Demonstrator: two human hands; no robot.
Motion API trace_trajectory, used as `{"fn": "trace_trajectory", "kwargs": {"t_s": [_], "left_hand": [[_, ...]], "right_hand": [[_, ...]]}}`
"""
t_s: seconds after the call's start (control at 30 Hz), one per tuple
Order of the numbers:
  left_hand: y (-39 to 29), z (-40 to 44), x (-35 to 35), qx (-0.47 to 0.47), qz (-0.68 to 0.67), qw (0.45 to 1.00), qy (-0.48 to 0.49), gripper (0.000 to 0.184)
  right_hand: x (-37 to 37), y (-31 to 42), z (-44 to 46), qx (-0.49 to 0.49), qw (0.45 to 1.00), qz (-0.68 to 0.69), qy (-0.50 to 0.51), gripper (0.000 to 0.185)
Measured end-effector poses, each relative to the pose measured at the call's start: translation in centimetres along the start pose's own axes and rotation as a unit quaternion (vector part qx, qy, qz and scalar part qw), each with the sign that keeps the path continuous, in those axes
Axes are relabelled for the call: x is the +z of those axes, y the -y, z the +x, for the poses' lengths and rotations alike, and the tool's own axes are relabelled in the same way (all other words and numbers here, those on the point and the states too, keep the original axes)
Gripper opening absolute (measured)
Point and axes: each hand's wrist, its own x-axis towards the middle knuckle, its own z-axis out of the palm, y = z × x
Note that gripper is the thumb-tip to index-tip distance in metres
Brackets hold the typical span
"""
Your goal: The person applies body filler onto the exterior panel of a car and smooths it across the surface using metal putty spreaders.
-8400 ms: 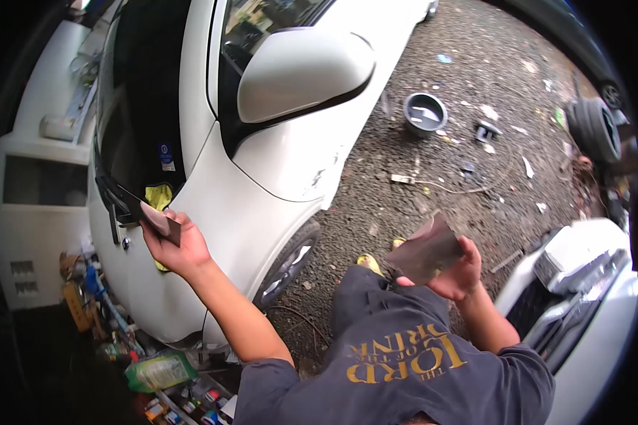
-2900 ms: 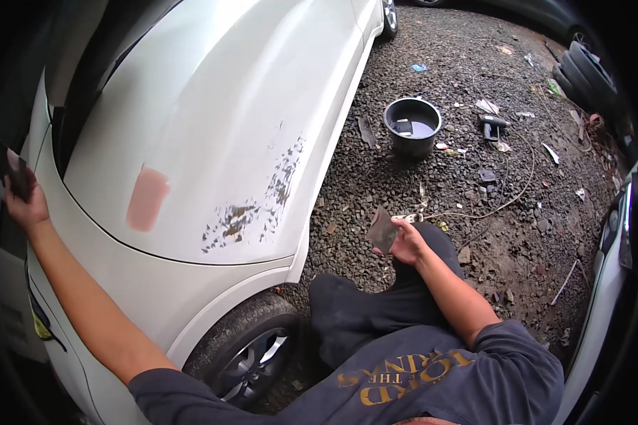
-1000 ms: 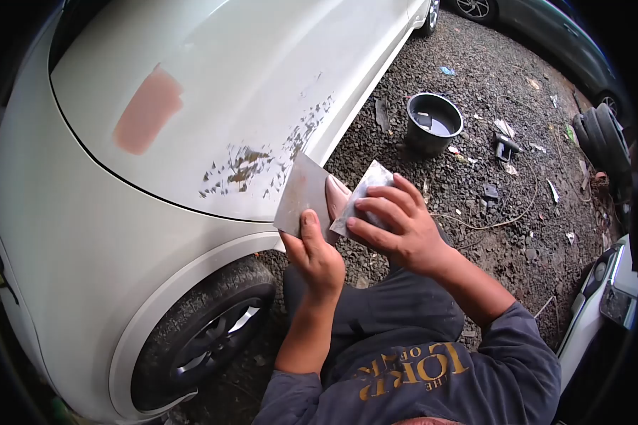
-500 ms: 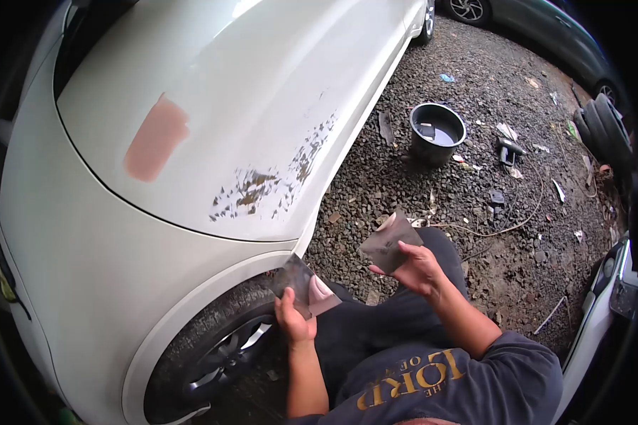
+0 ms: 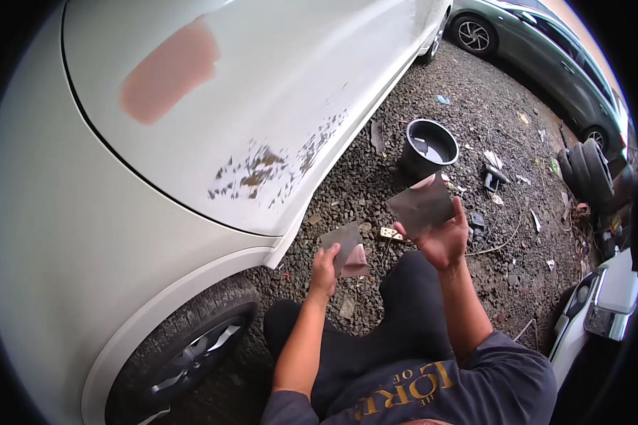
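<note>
My left hand (image 5: 324, 273) grips a thin grey plate (image 5: 341, 244) with pink paste on its lower right part. To its right, my right hand (image 5: 444, 239) holds a second grey plate (image 5: 422, 209), which has a little pink at its top edge. The two plates are apart, in front of my knees. On the white car door (image 5: 290, 78) at the left are a smooth pink patch (image 5: 170, 71) and a chipped, scraped area (image 5: 262, 170) low near the door's edge. Neither hand touches the car.
A black bucket (image 5: 430, 145) with water stands on the gravel (image 5: 376, 191). Near it lie a heat gun (image 5: 494, 178), a power strip (image 5: 390, 233) and a cable. The front wheel (image 5: 191, 347) is at lower left. Stacked tires (image 5: 585, 170) and a dark car (image 5: 546, 71) are at the right.
Both hands have moved up and to the right, still holding their plates. The view has shifted, so the pink patch sits higher and more of the dark car shows.
</note>
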Motion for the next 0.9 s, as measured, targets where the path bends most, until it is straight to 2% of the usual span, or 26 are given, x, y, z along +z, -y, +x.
{"fn": "trace_trajectory", "kwargs": {"t_s": [0.1, 0.27, 0.33, 0.43, 0.47, 0.6, 0.73, 0.83, 0.9], "left_hand": [[1.5, -1.3, 0.7, -0.033, 0.025, 0.998, -0.053, 0.027], [-0.8, -4.2, 3.8, -0.018, 0.058, 0.998, 0.006, 0.026], [-1.2, -4.8, 4.1, -0.031, 0.064, 0.997, 0.021, 0.026], [-0.7, -4.7, 4.4, -0.039, 0.035, 0.999, 0.014, 0.025], [-0.4, -4.4, 4.7, -0.033, 0.024, 0.999, 0.002, 0.026], [0.1, -3.6, 4.2, -0.022, 0.096, 0.995, 0.0, 0.03], [-0.5, -3.4, 4.9, -0.01, 0.032, 0.999, -0.018, 0.029], [-0.1, -2.7, 4.9, -0.072, 0.004, 0.997, -0.034, 0.034], [0.3, -2.4, 5.1, -0.073, 0.003, 0.997, -0.026, 0.031]], "right_hand": [[-2.9, 0.0, 1.6, -0.046, 0.998, -0.019, -0.049, 0.061], [-7.8, -0.4, 2.0, -0.061, 0.993, -0.068, -0.075, 0.06], [-7.4, -0.1, 1.7, -0.068, 0.99, -0.107, -0.059, 0.059], [-6.8, -0.5, 1.7, -0.091, 0.982, -0.111, -0.125, 0.059], [-7.5, -0.5, 1.8, -0.093, 0.982, -0.12, -0.117, 0.061], [-5.8, -1.6, 2.3, -0.108, 0.968, -0.123, -0.191, 0.067], [-4.4, -1.9, 1.7, -0.107, 0.976, -0.096, -0.161, 0.065], [-4.9, -1.7, 0.8, -0.107, 0.981, -0.096, -0.13, 0.067], [-4.8, -1.4, 0.3, -0.133, 0.973, -0.098, -0.159, 0.07]]}}
